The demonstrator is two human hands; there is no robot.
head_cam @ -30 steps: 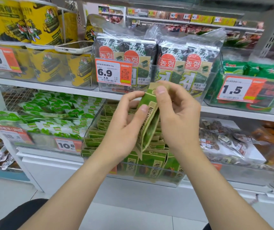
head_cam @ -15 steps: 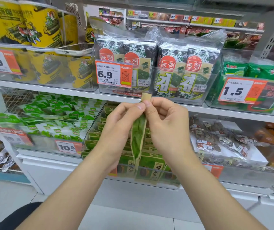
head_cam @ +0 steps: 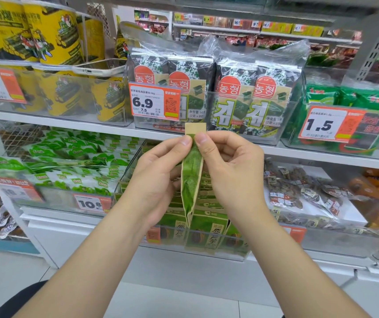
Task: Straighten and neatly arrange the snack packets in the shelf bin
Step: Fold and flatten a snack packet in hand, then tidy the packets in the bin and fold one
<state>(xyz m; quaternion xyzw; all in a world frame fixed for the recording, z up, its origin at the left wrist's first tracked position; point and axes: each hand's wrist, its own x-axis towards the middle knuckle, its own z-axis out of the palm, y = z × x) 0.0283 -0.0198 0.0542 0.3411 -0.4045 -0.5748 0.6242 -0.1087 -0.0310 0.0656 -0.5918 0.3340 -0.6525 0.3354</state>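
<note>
A green and tan snack packet (head_cam: 192,180) hangs edge-on in front of me, its tan top strip sticking up above my fingers. My left hand (head_cam: 158,177) and my right hand (head_cam: 232,173) both pinch it near the top, thumb tips almost touching. Directly behind and below it stands the clear shelf bin (head_cam: 220,251) on the lower shelf, filled with several rows of the same green packets (head_cam: 216,230) standing upright. My hands hide the middle of the bin.
Left of the bin lies a bin of green and white packets (head_cam: 73,171) with a 10.8 price tag. To the right are bagged brown snacks (head_cam: 298,191). The upper shelf holds yellow tubs (head_cam: 53,35), seaweed multipacks (head_cam: 248,97) and price tags.
The packet was tilted and crumpled between my hands; now it hangs straight and edge-on. My hands rose slightly and shifted their pinch to the packet's top.
</note>
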